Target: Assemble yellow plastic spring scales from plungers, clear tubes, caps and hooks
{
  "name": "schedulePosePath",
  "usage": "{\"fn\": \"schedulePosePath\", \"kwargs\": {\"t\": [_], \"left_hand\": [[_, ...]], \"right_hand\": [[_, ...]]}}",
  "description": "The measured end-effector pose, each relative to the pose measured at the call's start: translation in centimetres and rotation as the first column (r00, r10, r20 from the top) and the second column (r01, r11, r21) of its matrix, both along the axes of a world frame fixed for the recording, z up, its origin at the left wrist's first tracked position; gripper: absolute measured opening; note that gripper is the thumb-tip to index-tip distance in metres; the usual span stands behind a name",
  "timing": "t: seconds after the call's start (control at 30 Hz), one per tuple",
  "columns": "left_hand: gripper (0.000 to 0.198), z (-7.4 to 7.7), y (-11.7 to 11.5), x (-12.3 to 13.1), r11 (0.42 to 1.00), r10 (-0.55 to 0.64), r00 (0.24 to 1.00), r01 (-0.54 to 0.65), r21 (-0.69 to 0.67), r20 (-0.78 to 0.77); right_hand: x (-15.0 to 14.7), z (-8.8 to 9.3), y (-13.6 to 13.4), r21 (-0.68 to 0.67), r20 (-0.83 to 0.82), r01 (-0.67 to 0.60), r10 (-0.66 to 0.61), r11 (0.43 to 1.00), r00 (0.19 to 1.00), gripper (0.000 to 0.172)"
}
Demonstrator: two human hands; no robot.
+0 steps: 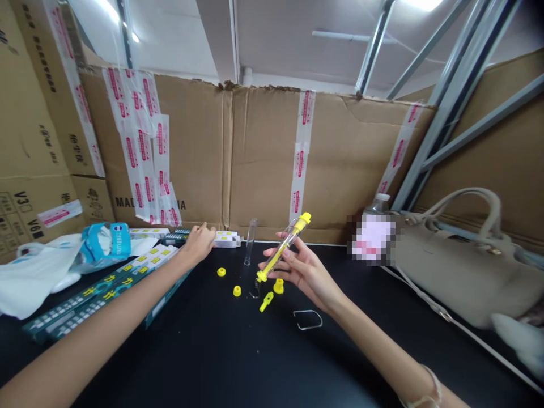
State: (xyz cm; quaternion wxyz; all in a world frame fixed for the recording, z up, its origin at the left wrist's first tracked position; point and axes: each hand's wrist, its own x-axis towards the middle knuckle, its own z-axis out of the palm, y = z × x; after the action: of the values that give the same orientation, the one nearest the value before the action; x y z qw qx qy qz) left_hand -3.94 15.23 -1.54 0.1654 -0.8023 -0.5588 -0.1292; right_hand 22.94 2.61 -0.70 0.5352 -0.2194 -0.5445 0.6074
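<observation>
My right hand (304,263) is closed around a tubular spring scale (280,249), a clear tube with a yellow cap and yellow lower end. It is held tilted above the black table, with a small metal hook at its bottom. At the back left, my left hand (199,243) reaches to the narrow boxes; its fingers are bent and their tips hidden. Between the hands stands an empty clear tube (250,241). Near it lie a yellow ring (221,272), a yellow cap (237,291), a larger yellow cap (278,286), a flat yellow piece (266,301) and a bent metal wire loop (307,320).
Long green-and-white boxes (106,289) lie at the left, beside a blue tissue pack (104,241) and a white plastic bag (42,272). A cardboard wall (263,158) closes off the back. On the right are a bottle (374,232) and a beige handbag (463,258) with its strap (444,314).
</observation>
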Motion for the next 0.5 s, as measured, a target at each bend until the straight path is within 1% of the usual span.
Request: {"fn": "schedulePosePath", "kwargs": {"t": [0.07, 0.13, 0.23, 0.33, 0.37, 0.43, 0.5], "left_hand": [[0.034, 0.3, -0.2, 0.0, 0.998, 0.004, 0.999, -0.007, 0.057, 0.042], [0.034, 1.1, -0.4, 0.1, 0.989, 0.013, 0.995, -0.028, 0.144, 0.103], [0.035, 3.2, -1.1, 0.0, 0.952, 0.011, 0.976, -0.076, 0.297, 0.215], [0.049, 5.9, -2.5, -0.3, 0.904, -0.026, 0.954, -0.105, 0.413, 0.300], [0.053, 6.6, -3.2, -0.3, 0.896, -0.047, 0.952, -0.094, 0.435, 0.302], [0.051, 7.7, -5.1, -0.2, 0.885, -0.095, 0.957, -0.044, 0.464, 0.273], [0.052, 8.0, -7.4, 0.1, 0.879, -0.160, 0.971, 0.057, 0.473, 0.179]], "right_hand": [[0.0, 0.1, 0.0, 0.004, -0.010, 0.005, -0.005, 1.000, 1.000, 0.043], [0.1, 0.1, -0.1, -0.003, -0.030, 0.000, -0.001, 1.000, 1.000, 0.040], [0.1, 0.2, -0.2, -0.033, -0.078, -0.049, 0.046, 0.998, 0.996, 0.040], [0.2, 0.3, -0.3, -0.058, -0.129, -0.086, 0.078, 0.995, 0.989, 0.043], [0.2, 0.4, -0.3, -0.060, -0.142, -0.087, 0.077, 0.994, 0.987, 0.045], [0.4, 0.6, -0.3, -0.059, -0.159, -0.077, 0.067, 0.995, 0.985, 0.048], [0.6, 1.0, -0.4, -0.049, -0.171, -0.072, 0.062, 0.996, 0.983, 0.052]]}}
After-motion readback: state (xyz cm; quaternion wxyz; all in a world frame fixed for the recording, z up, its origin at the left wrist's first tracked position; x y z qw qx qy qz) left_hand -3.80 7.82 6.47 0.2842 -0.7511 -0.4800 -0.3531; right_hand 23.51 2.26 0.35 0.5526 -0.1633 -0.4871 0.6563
